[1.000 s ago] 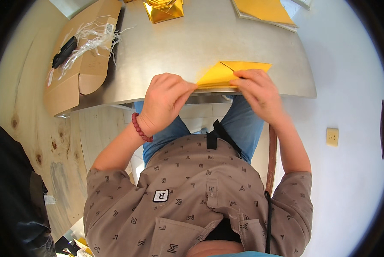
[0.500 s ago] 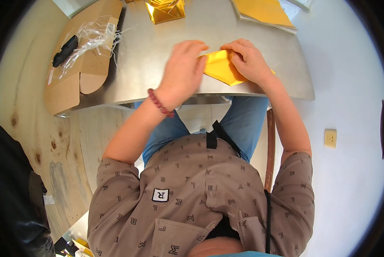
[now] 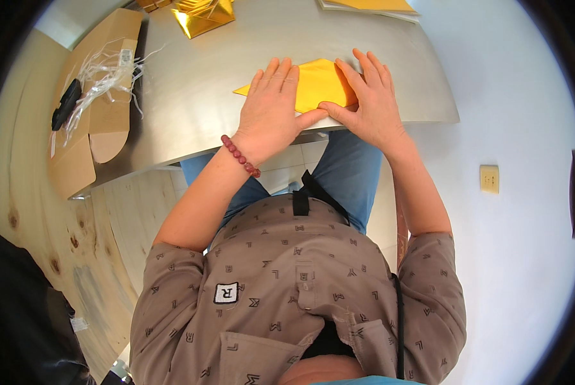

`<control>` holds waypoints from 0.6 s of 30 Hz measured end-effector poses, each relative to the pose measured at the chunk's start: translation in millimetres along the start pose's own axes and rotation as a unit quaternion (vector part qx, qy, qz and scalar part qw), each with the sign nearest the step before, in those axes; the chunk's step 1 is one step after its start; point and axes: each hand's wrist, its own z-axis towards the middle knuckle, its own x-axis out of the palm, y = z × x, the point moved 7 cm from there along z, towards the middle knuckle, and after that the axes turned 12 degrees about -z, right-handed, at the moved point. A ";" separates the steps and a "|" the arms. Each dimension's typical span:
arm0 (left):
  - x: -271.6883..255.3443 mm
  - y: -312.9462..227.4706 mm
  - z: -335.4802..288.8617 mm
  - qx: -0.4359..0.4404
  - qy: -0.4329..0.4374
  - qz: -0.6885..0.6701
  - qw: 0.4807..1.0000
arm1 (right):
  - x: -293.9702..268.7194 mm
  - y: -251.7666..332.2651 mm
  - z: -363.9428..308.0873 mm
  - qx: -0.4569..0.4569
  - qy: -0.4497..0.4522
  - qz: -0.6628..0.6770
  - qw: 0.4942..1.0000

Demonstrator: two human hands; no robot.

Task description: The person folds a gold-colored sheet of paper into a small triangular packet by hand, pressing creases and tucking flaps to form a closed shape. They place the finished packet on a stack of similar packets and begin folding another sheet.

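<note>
A folded sheet of yellow paper (image 3: pixel 319 83) lies on the metal table near its front edge. My left hand (image 3: pixel 271 99) rests flat over its left part, fingers stretched out, thumb toward the right. A pointed corner of the paper sticks out left of that hand. On the paper's right side lies my right hand (image 3: pixel 371 102), fingers spread and thumb reaching toward the left one. The thumbs come close at the paper's near edge. What lies beneath both palms is hidden. A dark red bead bracelet (image 3: pixel 239 156) circles my left wrist.
Shiny gold folded paper (image 3: pixel 204 16) sits at the far left of the table (image 3: pixel 191 83). A stack of yellow sheets (image 3: pixel 374 5) lies at the far right. On the left, an opened cardboard box (image 3: pixel 111 119) bears clear plastic strips (image 3: pixel 104 80) and a black object (image 3: pixel 66 104).
Both hands have flattened out on the paper, where before the right fingers were curled on it. The paper now lies flat with a point showing at left. The view has shifted.
</note>
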 end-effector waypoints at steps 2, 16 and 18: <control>-1.0 -0.1 0.2 -0.001 0.005 -0.007 1.000 | 0.8 -10.9 -4.8 0.027 0.017 -0.010 0.999; -0.9 -0.2 1.0 -0.010 0.015 -0.008 1.000 | -4.0 -116.7 -27.1 0.244 0.060 0.032 0.967; -0.7 -0.7 0.9 -0.010 0.009 -0.010 1.000 | -26.8 -94.0 -19.5 0.182 -0.056 0.004 0.982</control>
